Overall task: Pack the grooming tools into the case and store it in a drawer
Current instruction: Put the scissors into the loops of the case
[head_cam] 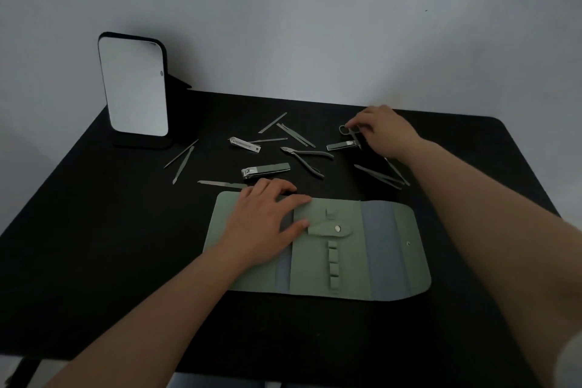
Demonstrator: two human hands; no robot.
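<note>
Black table (94, 230), plain grey wall (315, 25), dim light

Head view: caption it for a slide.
Left hand steadies the open green case while right hand grips scissors.

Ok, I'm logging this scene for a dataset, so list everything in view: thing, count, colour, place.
table: one, black, fills the lower frame.
mirror: one, black frame, stands at the far left of the table.
case: one, green with grey-blue panels, lies open at the near middle.
large nail clipper: one, silver and green, just beyond the case.
small nail clippers: two, silver, one mid-table, one by the scissors.
nippers: one, grey, centre.
scissors: one, grey, far right.
thin files and picks: several, grey, scattered; exact count unclear.
wall: pale grey, behind.
left hand: rests flat on the case.
right hand: its grip closes on the scissors.
</note>
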